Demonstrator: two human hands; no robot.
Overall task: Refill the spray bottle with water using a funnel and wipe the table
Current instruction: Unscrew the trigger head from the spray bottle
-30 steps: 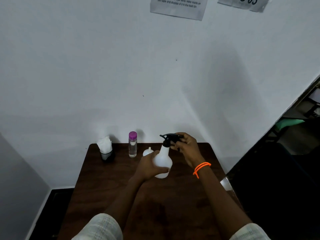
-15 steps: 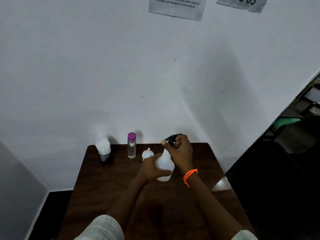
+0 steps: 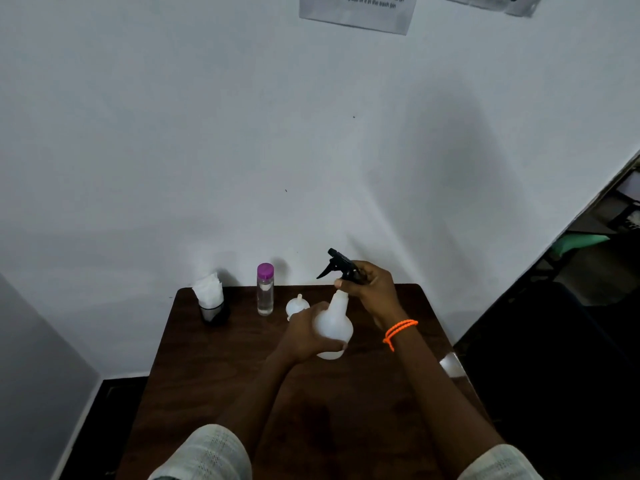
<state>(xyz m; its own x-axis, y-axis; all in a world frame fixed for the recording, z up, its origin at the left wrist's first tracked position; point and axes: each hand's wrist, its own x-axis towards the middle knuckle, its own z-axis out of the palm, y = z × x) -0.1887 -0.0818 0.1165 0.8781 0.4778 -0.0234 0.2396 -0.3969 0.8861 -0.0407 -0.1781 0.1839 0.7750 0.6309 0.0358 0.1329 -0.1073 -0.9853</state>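
Near the middle of the table (image 3: 214, 393), a little toward its far edge, the white spray bottle (image 3: 333, 329) stands upright with its neck bare. The left hand (image 3: 306, 336) is wrapped around the round body of the bottle from the left side, fingers curled behind it and the thumb lying across the lower front. Just above the neck, the right hand (image 3: 372, 289) grips the black spray head (image 3: 341, 266), fingers closed round its collar; the nozzle and trigger point up and to the left, and the head is lifted clear of the bottle's mouth. Whether a tube hangs from the head cannot be told. An orange band (image 3: 400, 332) circles the right wrist.

Just left of the bottle, partly hidden behind the left hand, a small white funnel (image 3: 297, 304) rests on the table with its spout pointing up. Further left along the far edge stands a clear water bottle (image 3: 265, 289) with a purple cap, upright and apart from the funnel. Near the far left corner a dark holder (image 3: 214, 311) carries white tissues (image 3: 209, 291) that stick out of its top.

Behind the table rises a white wall (image 3: 242, 133) with a printed sheet (image 3: 360, 10) fixed high up. Pale sleeves (image 3: 207, 455) show at the near edge.
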